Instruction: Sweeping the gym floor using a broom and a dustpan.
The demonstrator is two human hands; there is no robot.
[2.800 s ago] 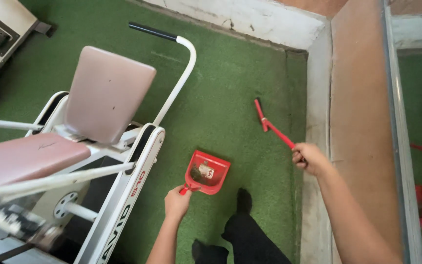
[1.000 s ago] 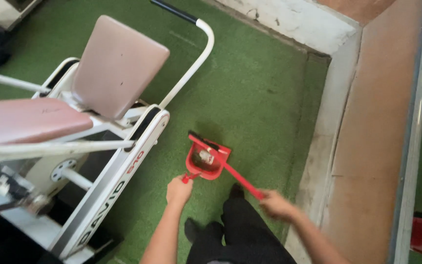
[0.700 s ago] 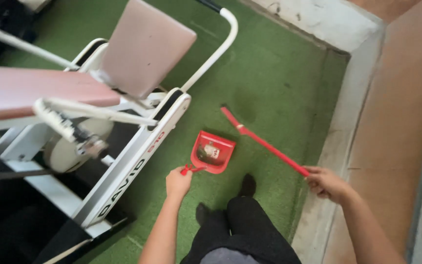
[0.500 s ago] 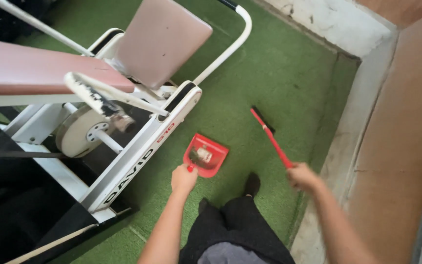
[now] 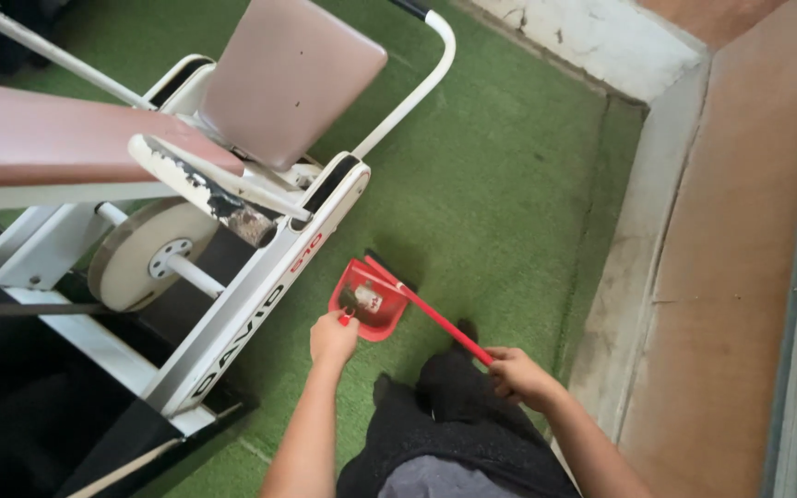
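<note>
My left hand (image 5: 332, 337) grips the short handle of a red dustpan (image 5: 368, 299) that rests on the green carpet. Bits of litter lie inside the pan. My right hand (image 5: 515, 376) holds the long red handle of a broom (image 5: 428, 312). The broom's dark bristle head sits at the pan's open far edge, touching it. My black-clad legs are just below both hands.
A white exercise machine (image 5: 232, 277) with pink pads (image 5: 288, 78) stands right beside the dustpan on the left. A white curved bar (image 5: 417, 74) rises from it. A pale concrete kerb (image 5: 634, 240) and a brown wall (image 5: 740, 258) border the green carpet (image 5: 500, 166) on the right.
The broom has swung from out on the carpet at the right back to the dustpan's mouth. The pan and my left hand have shifted slightly left, closer to the machine.
</note>
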